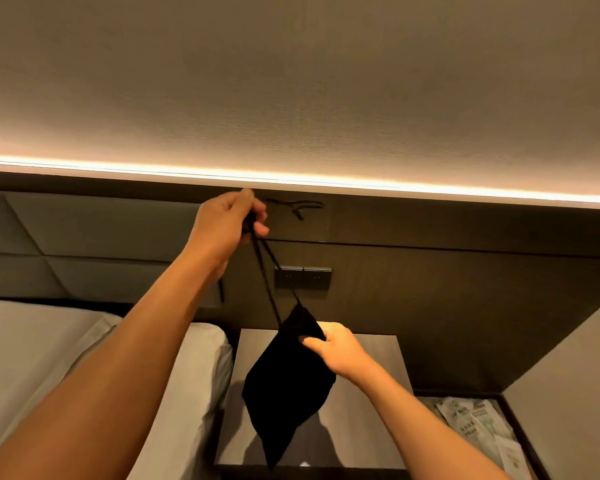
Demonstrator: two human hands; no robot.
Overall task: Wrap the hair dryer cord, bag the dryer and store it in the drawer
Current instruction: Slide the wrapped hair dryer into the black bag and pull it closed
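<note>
A black drawstring bag (284, 386) hangs in the air above the bedside table (371, 351). Its bulging body hides whatever is inside; the hair dryer itself is out of sight. My left hand (227, 220) is raised high and pinches the two black drawstrings (265, 271), which run taut down to the bag's gathered neck. My right hand (333, 348) grips the bag at its neck, on the right side. The drawer cannot be made out on the table.
A bed with a white pillow (201, 368) lies left of the table. A dark wall panel holds a switch plate (303, 278). An open compartment at lower right (478, 427) contains paper packets. A lit strip (326, 180) runs along the headboard top.
</note>
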